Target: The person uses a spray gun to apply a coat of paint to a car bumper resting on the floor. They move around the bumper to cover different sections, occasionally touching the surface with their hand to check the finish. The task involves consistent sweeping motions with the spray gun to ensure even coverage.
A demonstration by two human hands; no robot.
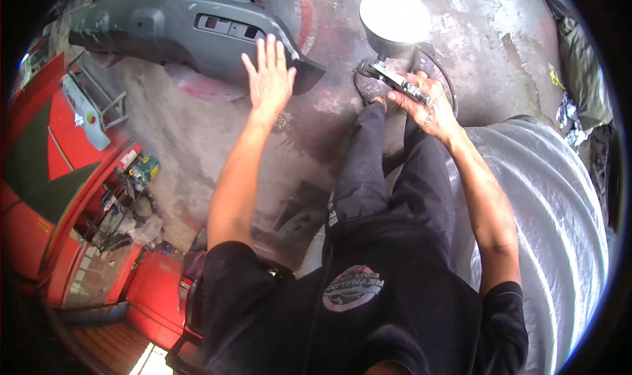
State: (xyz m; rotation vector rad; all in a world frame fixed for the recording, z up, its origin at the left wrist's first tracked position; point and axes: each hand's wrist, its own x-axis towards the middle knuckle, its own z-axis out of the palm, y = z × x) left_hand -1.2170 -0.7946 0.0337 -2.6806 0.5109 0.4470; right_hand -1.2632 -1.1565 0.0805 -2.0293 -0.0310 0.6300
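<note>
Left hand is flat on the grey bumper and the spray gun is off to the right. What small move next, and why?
Probably swing the spray gun in the right hand left toward the grey bumper. The gun sits right of the panel's end, over the stained floor, not over the part. The left hand lies open on the bumper's near edge, so lifting it clear first seems wise.

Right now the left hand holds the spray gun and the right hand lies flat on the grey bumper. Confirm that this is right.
Not right: the hands are swapped. In the head view the right hand holds the spray gun, its metal cup on top, and the left hand is spread open against the grey bumper.
</note>
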